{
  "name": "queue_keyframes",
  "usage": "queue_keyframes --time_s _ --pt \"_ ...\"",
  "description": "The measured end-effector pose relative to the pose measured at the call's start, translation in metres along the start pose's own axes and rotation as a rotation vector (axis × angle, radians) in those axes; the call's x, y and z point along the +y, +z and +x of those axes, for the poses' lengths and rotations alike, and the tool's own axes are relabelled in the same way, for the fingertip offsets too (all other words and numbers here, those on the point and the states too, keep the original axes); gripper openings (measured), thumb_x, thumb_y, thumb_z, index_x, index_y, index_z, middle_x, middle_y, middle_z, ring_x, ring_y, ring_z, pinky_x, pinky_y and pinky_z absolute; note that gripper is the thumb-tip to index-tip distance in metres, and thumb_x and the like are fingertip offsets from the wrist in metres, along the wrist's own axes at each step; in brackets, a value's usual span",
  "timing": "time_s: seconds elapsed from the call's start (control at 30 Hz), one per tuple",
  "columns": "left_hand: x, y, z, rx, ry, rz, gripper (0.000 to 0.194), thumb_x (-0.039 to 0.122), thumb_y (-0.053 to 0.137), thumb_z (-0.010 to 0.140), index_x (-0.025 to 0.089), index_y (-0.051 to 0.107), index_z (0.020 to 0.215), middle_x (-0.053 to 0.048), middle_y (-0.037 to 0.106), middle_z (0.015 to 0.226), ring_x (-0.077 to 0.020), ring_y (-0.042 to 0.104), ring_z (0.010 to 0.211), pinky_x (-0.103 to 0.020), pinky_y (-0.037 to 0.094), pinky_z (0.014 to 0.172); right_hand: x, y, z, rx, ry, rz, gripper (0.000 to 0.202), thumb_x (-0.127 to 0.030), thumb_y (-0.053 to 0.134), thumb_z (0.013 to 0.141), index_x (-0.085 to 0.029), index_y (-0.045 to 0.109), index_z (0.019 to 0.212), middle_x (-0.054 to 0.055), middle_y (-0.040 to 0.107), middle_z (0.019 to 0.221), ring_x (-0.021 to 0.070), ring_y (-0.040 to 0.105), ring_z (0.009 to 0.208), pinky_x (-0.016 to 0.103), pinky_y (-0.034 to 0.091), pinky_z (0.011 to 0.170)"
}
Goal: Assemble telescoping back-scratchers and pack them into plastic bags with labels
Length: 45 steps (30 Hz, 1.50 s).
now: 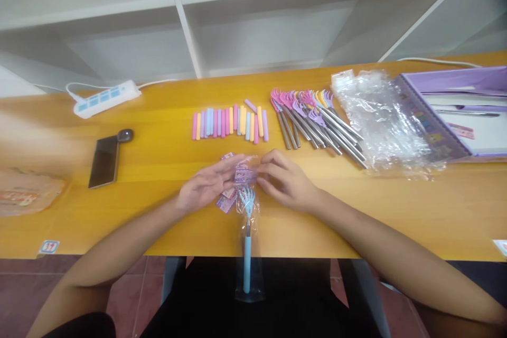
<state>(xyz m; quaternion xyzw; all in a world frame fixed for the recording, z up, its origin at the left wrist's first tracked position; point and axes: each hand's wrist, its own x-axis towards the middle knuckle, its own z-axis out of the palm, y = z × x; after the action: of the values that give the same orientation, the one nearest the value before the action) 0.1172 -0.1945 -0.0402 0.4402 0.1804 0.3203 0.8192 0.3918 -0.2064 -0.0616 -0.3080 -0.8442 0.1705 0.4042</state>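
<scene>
A clear plastic bag (256,222) holds a light blue back scratcher (247,259), its claw toward the table and its handle reaching past the front edge. Near the bag's top a purple printed card (244,174) shows through the plastic. My left hand (208,182) lies at the card's left side with fingers stretched out. On the right side, my right hand (287,179) has bent fingers at the bag's edge, with the thumb a little apart from them. More printed cards (226,202) lie partly under the bag and my left hand.
Colored tubes (225,122) lie in a row behind my hands. Scratchers with metal rods (317,121), plastic bags (388,121) and a purple box (455,116) are at the right. A phone (104,161), power strip (106,99) and orange package (29,191) are at the left.
</scene>
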Motion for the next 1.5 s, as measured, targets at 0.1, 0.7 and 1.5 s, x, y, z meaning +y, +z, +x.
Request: queue_keyframes --time_s 0.1,0.7,1.5 --pt "0.0 0.001 0.001 -0.02 0.009 -0.002 0.066 0.042 0.068 0.092 0.027 0.065 0.156 -0.012 0.049 0.174 -0.0417 0.038 0.165 -0.063 0.033 0.133 0.001 0.003 -0.002 0.007 0.043 0.009 0.033 -0.018 0.063 0.106 -0.027 0.064 0.138 0.009 0.057 0.115 0.0205 0.066 0.093 0.041 0.063 0.081" --pt "-0.018 -0.011 -0.006 -0.055 -0.046 0.089 0.062 0.034 0.077 0.098 0.024 0.063 0.158 -0.016 0.059 0.165 -0.0365 0.052 0.157 -0.055 0.036 0.134 -0.002 0.009 -0.004 0.125 -0.087 -0.043 0.027 -0.011 0.068 0.103 -0.026 0.072 0.125 0.009 0.062 0.113 0.0184 0.07 0.093 0.033 0.064 0.076" --pt "-0.017 0.005 -0.008 0.377 -0.052 0.838 0.035 0.051 0.073 0.101 0.017 0.079 0.103 -0.002 0.072 0.075 -0.0136 0.063 0.065 -0.025 0.047 0.061 -0.013 0.023 -0.006 -0.028 -0.005 0.134 0.013 -0.017 0.065 0.104 -0.024 0.061 0.114 0.009 0.068 0.112 0.0192 0.072 0.095 0.033 0.063 0.077"
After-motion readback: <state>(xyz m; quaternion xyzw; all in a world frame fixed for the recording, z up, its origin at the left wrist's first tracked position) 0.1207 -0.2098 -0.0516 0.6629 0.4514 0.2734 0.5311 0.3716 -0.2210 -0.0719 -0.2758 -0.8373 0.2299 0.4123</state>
